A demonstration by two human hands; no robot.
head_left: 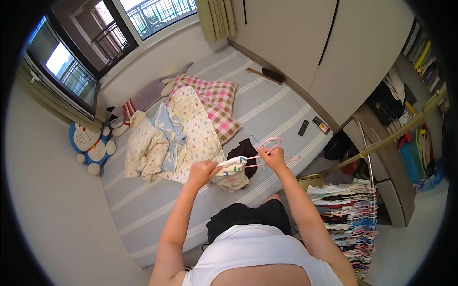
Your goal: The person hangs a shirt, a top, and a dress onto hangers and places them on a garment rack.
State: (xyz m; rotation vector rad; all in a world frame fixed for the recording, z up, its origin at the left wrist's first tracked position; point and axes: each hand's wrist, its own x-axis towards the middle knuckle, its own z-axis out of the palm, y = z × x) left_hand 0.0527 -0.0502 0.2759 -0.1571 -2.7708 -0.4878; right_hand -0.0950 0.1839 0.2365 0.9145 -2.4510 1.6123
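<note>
My left hand (202, 173) pinches one edge of a small white garment (232, 166) printed with coloured figures. In my right hand (273, 157) is a pink clothes hanger (291, 159), whose far part reaches into the garment. A second pink loop rises above that hand; whether it belongs to another hanger I cannot tell. The garment's lower part hangs over the bed (150, 207). Behind it lies a dark piece of clothing (243, 150), with a thin blue hanger (253, 138) beside my right hand.
On the bed are a printed quilt (195, 125), a plaid pillow (223, 94), a brush (272, 75), a remote control (303, 127) and plush toys (93, 144). At right a metal rack (365, 153) bears many garments on hangers. An open window (71, 68) stands at upper left.
</note>
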